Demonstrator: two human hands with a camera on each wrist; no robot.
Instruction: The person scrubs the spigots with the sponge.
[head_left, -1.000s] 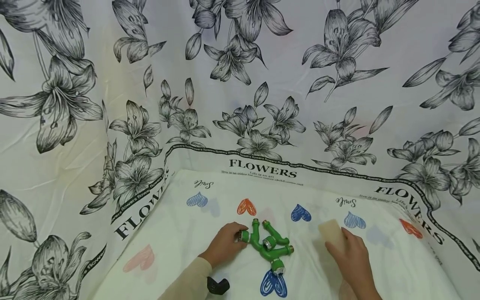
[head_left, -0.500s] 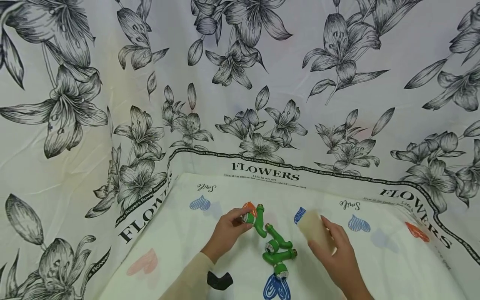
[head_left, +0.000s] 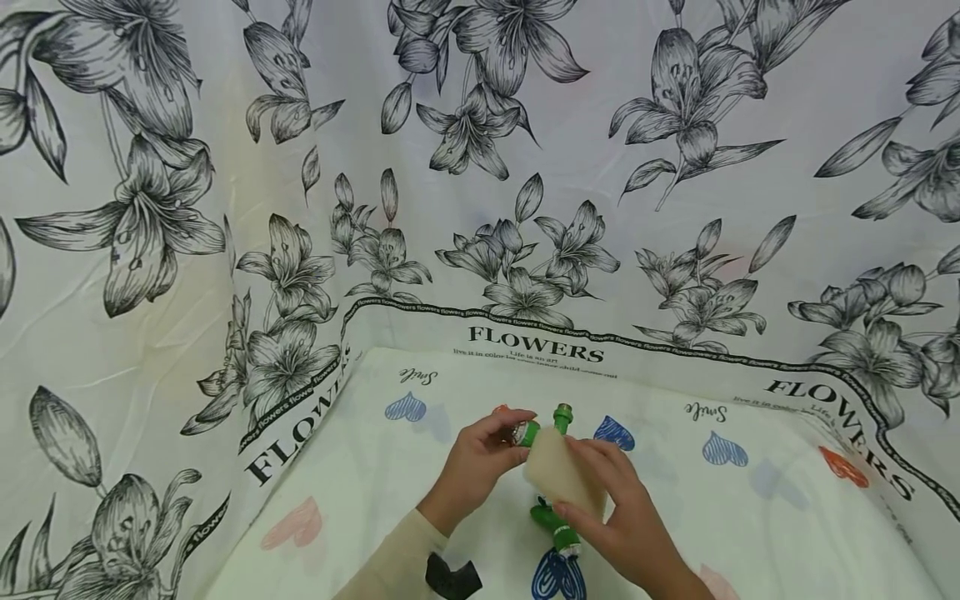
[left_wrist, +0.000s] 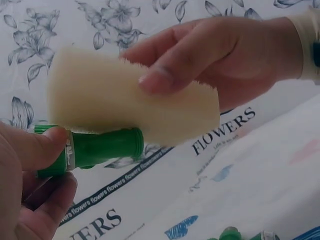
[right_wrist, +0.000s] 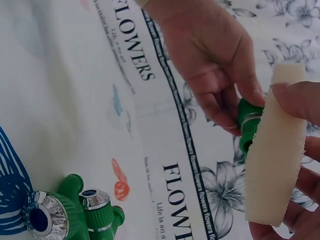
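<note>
My left hand (head_left: 478, 460) pinches a green tap (left_wrist: 107, 146) by its ribbed end with the silver ring, between thumb and fingers. In my right hand (head_left: 630, 521) is a cream sponge block (head_left: 558, 475), gripped with the thumb on one broad face and the fingers on the other. The sponge lies along the tap's body and appears to touch it; in the head view it hides much of the tap. Below the hands, other green taps (right_wrist: 75, 215) with silver ends lie on the cloth, partly covered by the sponge in the head view.
A black angled piece (head_left: 453, 577) lies beside the left sleeve near the front edge. White cloth (head_left: 360, 500) printed with hearts covers the surface. Flower-printed fabric (head_left: 525, 275) rises behind it and at the left.
My left hand has lifted one green tap from the group and turned it. My right hand has brought the sponge leftward to that tap. The head view has shifted slightly.
</note>
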